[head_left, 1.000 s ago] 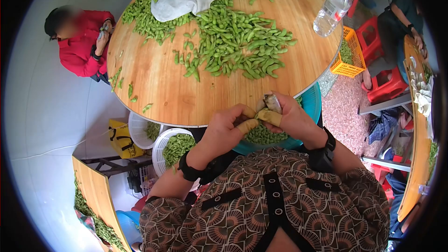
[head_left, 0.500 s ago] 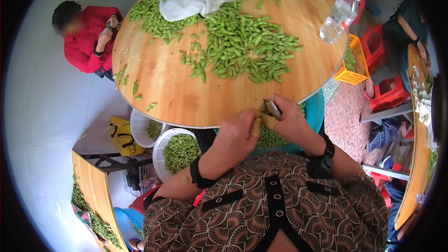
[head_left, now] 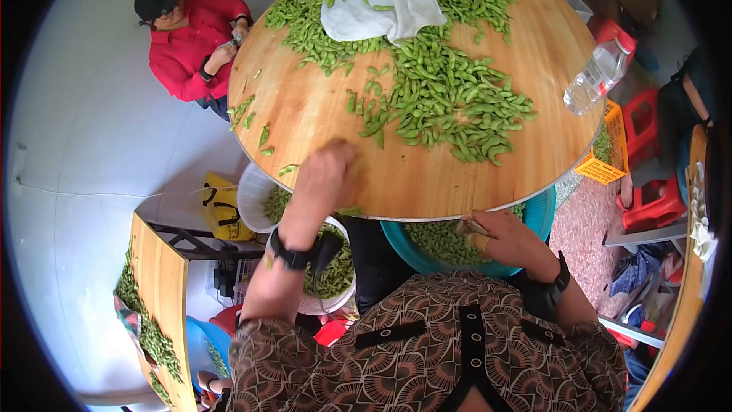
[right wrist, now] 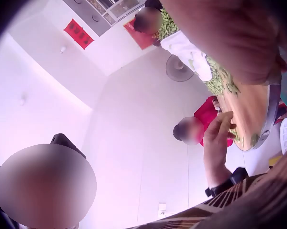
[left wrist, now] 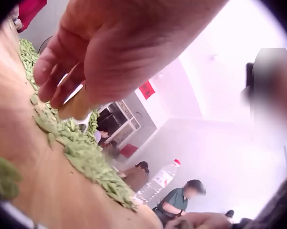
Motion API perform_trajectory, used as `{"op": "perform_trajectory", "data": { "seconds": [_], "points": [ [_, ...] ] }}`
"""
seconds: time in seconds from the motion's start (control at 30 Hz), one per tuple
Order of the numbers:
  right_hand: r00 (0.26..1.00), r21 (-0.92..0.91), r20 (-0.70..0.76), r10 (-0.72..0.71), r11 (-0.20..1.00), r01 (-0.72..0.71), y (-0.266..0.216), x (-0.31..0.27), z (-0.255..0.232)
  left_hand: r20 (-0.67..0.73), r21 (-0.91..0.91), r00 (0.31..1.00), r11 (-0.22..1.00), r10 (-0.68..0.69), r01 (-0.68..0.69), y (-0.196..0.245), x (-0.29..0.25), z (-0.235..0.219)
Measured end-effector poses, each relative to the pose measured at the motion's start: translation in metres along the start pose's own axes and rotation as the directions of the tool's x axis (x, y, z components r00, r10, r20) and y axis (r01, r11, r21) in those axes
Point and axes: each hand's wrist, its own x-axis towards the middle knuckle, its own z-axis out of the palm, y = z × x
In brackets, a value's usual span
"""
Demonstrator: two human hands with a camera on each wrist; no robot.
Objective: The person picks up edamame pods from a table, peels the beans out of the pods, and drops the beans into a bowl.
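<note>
In the head view my left hand (head_left: 324,175), blurred by motion, is over the near left part of the round wooden table (head_left: 320,118). The left wrist view shows its fingers loosely bent with nothing between them; a yellow cover (left wrist: 76,107) wraps one digit. A green pod (head_left: 351,212) shows by the table edge below that hand. My right hand (head_left: 507,236) holds a small metal tool (head_left: 473,224), its kind mostly hidden by the fingers, over a teal basin (head_left: 543,214) of green pods. A heap of soybean pods (head_left: 450,99) lies in the table's middle.
A white cloth (head_left: 374,0) covers part of the heap; a water bottle (head_left: 598,76) stands at the right edge. Two white baskets (head_left: 248,202) with pods are below left, beside a yellow bag (head_left: 221,214). An orange crate (head_left: 618,145) stands right; a person in red (head_left: 183,53) is at left.
My left hand has parted from the right and swung left and forward over the table. The right hand stays over the basin with the tool. The head view has shifted left.
</note>
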Motion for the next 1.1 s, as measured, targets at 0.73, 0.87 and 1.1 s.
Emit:
{"op": "perform_trajectory", "data": {
  "seconds": [0.73,0.87,1.1],
  "points": [
    [0.986,0.588,-0.085,0.142,0.806,-0.066,-0.038,0.022,0.009,-0.127,-0.541,0.983,0.822,0.129,-0.178,0.076,-0.004,0.021],
    [0.983,0.614,-0.117,0.141,0.788,-0.04,-0.033,0.021,0.011,-0.165,-0.527,0.978,0.827,0.131,-0.199,0.094,-0.009,0.032],
    [0.989,0.598,-0.107,0.098,0.801,-0.015,-0.028,0.012,0.01,-0.117,-0.65,0.98,0.733,0.163,-0.2,0.105,0.001,0.024]
  ]
}}
